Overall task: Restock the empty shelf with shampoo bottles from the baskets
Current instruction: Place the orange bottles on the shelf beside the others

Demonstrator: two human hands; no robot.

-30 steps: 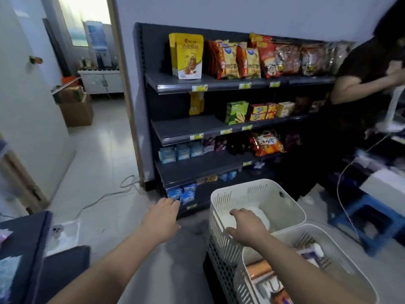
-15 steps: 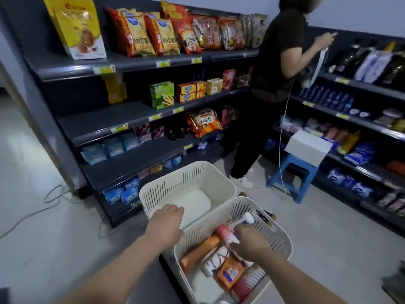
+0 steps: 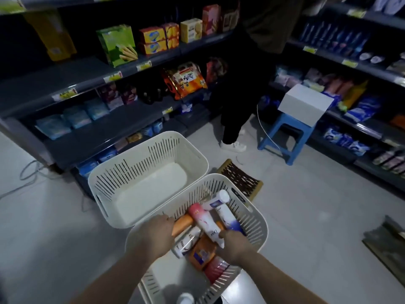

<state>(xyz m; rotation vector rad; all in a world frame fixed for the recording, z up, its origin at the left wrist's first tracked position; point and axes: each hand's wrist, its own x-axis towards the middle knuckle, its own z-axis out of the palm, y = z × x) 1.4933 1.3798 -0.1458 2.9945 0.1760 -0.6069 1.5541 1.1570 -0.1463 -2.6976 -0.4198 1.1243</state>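
Note:
Two white slatted baskets stand on the floor. The far basket (image 3: 149,163) holds nothing. The near basket (image 3: 252,216) holds several bottles. My right hand (image 3: 235,245) grips the lower end of a white bottle with a pink cap (image 3: 205,222), which lies on top. Beside it is a white and blue bottle with a white cap (image 3: 223,208). My left hand (image 3: 157,233) is inside the near basket, fingers curled at the end of an orange bottle (image 3: 183,222); whether it grips is unclear. A bare stretch of dark shelf (image 3: 54,80) runs at the left.
Dark shelves with snacks (image 3: 118,44) stand left, toiletry shelves (image 3: 361,69) right. A person in dark clothes (image 3: 241,84) stands at the corner beside a blue stool (image 3: 282,137) bearing a white box (image 3: 304,104). A brown slatted object (image 3: 241,178) and a cable (image 3: 28,172) lie on the floor.
The view has swung right and down onto the baskets. My left hand went from the near basket's rim into it. My right hand slid down onto the pink-capped bottle's lower end.

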